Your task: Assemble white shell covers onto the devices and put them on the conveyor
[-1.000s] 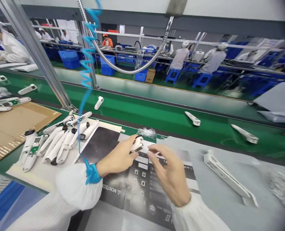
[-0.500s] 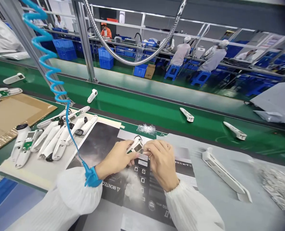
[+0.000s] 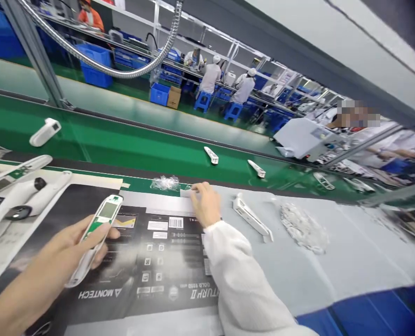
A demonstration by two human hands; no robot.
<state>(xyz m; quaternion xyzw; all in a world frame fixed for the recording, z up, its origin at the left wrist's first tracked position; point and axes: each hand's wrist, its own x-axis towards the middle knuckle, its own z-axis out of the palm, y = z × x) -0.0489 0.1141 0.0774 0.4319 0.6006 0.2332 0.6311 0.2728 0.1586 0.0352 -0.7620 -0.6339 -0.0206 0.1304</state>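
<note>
L hand still gripped the open handset. R hand had left it, now by plastic scraps; can't tell its grip.

Lower end of handset buried in left hand; housings clipped by left edge; right hand pinch unreadable.

Dark printed sheet: the brand MONTECH reads along its near edge, with large letters ending "II" beside it. A barcode sits toward its far edge. Smaller print is illegible.
</note>
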